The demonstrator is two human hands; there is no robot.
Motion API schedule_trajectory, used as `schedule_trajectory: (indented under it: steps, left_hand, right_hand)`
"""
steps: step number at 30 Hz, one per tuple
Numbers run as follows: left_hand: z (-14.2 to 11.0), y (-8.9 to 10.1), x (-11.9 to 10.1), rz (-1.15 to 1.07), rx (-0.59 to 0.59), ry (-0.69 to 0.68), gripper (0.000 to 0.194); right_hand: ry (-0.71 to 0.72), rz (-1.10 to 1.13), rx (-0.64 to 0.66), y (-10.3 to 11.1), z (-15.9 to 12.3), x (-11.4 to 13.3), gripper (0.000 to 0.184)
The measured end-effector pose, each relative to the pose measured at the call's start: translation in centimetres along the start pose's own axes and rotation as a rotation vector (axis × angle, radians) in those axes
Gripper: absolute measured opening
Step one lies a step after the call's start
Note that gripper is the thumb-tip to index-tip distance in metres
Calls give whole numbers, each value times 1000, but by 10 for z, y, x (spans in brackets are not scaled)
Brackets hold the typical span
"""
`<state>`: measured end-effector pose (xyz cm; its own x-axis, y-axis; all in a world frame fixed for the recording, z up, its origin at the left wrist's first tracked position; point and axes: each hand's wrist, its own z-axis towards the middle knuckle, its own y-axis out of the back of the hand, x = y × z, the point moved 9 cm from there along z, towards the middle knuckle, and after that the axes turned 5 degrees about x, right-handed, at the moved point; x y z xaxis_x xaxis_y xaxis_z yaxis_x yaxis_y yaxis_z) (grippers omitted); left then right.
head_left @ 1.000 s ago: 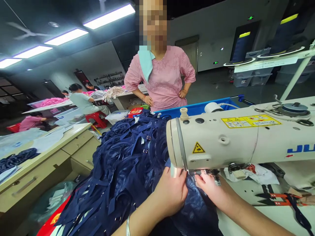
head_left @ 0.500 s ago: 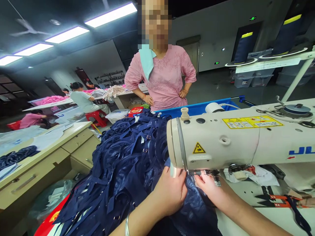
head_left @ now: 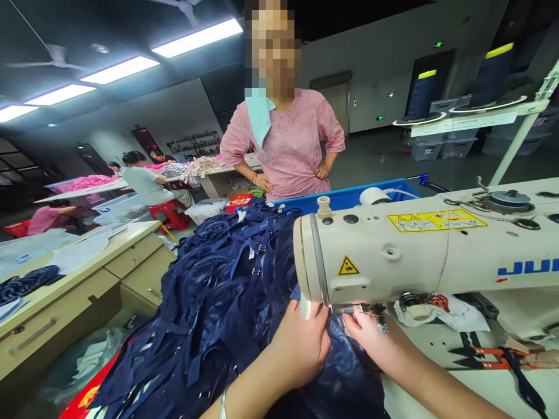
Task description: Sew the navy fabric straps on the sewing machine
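A navy cloth piece is lying under the head of the sewing machine, its long axis running from the needle area down toward the wearer and slightly right, the upper end pointing away from the body. The left hand is resting on its left side, fingers reaching forward behind the machine's end; their tips are hiding, so whether this grip is closing on cloth I cannot tell. The right hand is touching the right edge, thumb pointing left; its grip, too, I cannot tell.

A heap of navy garments is spreading just left. On the white table, orange-handled snips are pointing their blades left. Farther out, 2 thread cones are standing upright, and 1 person in pink is facing the machine, hands on hips.
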<state>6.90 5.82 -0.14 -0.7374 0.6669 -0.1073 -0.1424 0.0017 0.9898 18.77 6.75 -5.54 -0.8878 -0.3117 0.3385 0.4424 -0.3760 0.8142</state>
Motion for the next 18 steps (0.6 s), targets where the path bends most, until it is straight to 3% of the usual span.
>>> schedule_trajectory:
  steps: [8,18]
  left_hand:
    - [0,3,-2,-5,-13,-17,27]
    - [1,-2,2,-64,38,-13,29]
  right_hand:
    - [52,-13,0,6,3,7,25]
    - [4,-23,13,-12,-6,-6,21]
